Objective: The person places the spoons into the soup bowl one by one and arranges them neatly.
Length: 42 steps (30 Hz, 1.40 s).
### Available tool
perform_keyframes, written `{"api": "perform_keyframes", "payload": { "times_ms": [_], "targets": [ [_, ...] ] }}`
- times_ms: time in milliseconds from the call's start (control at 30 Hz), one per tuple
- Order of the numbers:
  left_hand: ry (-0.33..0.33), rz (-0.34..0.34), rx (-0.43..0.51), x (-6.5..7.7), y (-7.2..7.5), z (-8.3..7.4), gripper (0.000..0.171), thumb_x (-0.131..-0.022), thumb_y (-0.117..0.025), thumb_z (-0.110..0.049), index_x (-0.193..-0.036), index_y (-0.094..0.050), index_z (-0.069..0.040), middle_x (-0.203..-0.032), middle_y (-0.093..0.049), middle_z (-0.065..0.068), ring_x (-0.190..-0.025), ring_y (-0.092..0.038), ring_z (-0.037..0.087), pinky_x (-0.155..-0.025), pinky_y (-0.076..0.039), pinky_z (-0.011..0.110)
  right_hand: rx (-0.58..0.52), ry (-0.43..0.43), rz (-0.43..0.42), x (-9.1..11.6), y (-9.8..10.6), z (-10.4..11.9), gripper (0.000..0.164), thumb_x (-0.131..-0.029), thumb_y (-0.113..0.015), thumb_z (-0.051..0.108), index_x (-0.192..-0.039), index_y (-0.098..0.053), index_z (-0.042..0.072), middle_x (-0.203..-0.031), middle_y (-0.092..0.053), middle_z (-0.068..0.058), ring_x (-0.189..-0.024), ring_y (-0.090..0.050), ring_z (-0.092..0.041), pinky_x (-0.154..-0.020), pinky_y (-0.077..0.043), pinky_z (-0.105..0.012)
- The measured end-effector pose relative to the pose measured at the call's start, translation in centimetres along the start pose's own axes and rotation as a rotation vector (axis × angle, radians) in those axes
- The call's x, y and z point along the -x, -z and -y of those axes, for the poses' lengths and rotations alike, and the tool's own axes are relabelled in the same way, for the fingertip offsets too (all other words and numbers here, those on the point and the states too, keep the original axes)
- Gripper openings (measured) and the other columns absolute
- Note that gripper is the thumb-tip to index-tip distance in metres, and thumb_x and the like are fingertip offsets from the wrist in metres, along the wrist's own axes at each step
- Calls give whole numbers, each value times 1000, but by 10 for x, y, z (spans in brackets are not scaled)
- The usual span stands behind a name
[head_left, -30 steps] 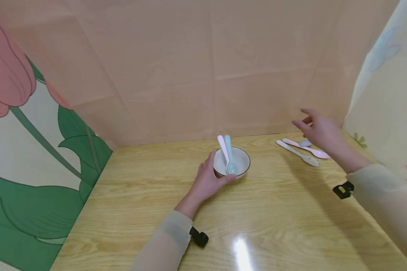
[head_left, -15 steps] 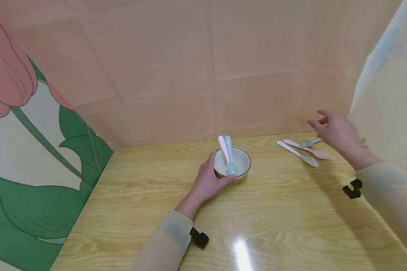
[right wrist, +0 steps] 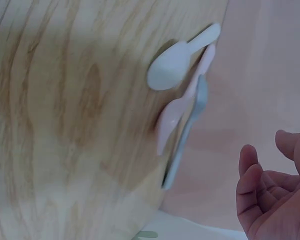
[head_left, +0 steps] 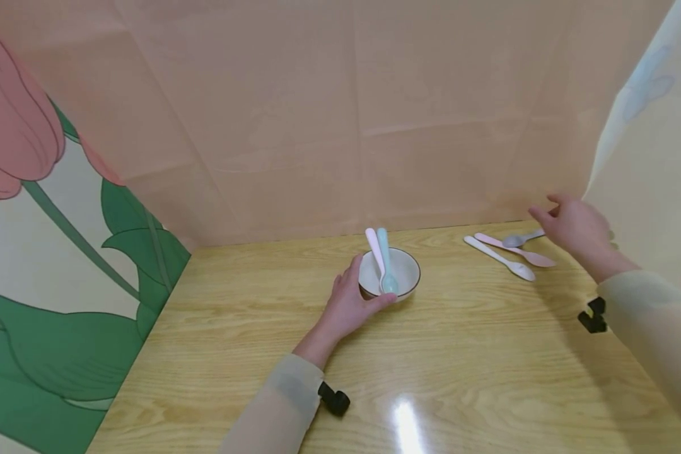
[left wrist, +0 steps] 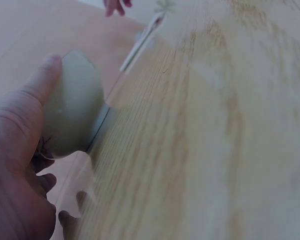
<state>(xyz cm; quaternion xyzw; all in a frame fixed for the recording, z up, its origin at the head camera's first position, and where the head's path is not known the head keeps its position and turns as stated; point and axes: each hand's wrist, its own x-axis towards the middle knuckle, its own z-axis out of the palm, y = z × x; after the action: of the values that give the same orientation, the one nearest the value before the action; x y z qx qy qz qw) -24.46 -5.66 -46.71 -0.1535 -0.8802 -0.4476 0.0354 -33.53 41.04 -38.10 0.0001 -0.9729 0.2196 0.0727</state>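
Note:
My left hand (head_left: 346, 309) holds a small white bowl (head_left: 407, 272) with a dark rim, fingers at its far left and thumb along the near side. In the left wrist view the thumb presses the pale outer wall of the bowl (left wrist: 75, 107). A light pink spoon (head_left: 374, 247) and a light blue spoon (head_left: 383, 249) lean in the bowl, handles up toward the back. My right hand (head_left: 576, 228), holding nothing, hovers with loosely bent fingers beside a grey spoon (head_left: 512, 241), a pink spoon (head_left: 536, 258) and a white spoon (head_left: 522, 271) on the table.
The wood-grain table (head_left: 232, 328) ends at a peach-coloured backdrop (head_left: 272, 157) behind the bowl. A tulip-print panel (head_left: 68, 353) borders the left side, and a pale flower-print sheet (head_left: 669, 170) borders the right.
My right hand has moved right and slightly down, uncovering more of the grey spoon. My left hand and the bowl have stayed in place.

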Motion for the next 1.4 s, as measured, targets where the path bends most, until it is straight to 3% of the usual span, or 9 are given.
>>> {"api": "perform_keyframes", "payload": {
  "times_ms": [200, 533, 800, 933, 1133, 1233, 1400],
  "targets": [
    [-1, 7, -8, 0, 0, 2, 104, -90, -88, -61, -170, -34, -23, -153, -58, -1, -141, -53, 25, -131, -18, 53, 5, -29, 28, -2, -6, -11, 97, -112, -36, 67, -163, -32, -16, -139, -57, -44, -118, -60, -64, -86, -49, -72],
    [11, 11, -3, 3, 3, 1, 104, -91, -88, -60, -171, -32, -22, -156, -56, 1, -145, -51, 27, -133, -14, 54, -12, -37, 89, -3, -16, -19, 94, -115, -35, 61, -161, -28, -20, -142, -51, -48, -125, -52, -68, -104, -39, -78],
    [12, 3, -10, 1, 1, 3, 105, -90, -88, -61, -171, -32, -23, -156, -57, 0, -145, -52, 26, -133, -13, 56, -13, -72, 118, -7, -28, -30, 103, -112, -33, 67, -163, -18, -21, -145, -47, -49, -131, -42, -73, -108, -34, -80],
    [10, -3, -20, 0, 1, 5, 106, -89, -89, -61, -171, -32, -23, -154, -57, 0, -142, -53, 26, -131, -20, 54, -18, -85, 138, -10, -35, -35, 109, -111, -32, 70, -162, -9, -23, -149, -40, -51, -133, -39, -74, -103, -39, -79],
    [19, -11, -21, 1, 1, 5, 106, -88, -89, -63, -170, -33, -26, -152, -57, -3, -137, -51, 27, -119, -39, 53, -17, -104, 161, -12, -40, -36, 112, -111, -33, 71, -159, -12, -28, -156, -28, -53, -135, -35, -74, -104, -39, -80],
    [19, -11, -18, 1, 1, 5, 105, -88, -88, -63, -170, -34, -26, -152, -57, -4, -137, -50, 27, -116, -42, 53, -8, -116, 166, -12, -42, -36, 112, -111, -32, 72, -158, -14, -28, -156, -29, -53, -135, -36, -74, -103, -40, -80],
    [11, -3, -21, 1, 1, 5, 106, -89, -89, -62, -171, -32, -26, -154, -57, -2, -141, -52, 26, -128, -26, 52, 13, -138, 169, -13, -44, -37, 112, -110, -32, 73, -155, -22, -30, -152, -33, -54, -132, -41, -74, -98, -44, -78]
  ]
}}
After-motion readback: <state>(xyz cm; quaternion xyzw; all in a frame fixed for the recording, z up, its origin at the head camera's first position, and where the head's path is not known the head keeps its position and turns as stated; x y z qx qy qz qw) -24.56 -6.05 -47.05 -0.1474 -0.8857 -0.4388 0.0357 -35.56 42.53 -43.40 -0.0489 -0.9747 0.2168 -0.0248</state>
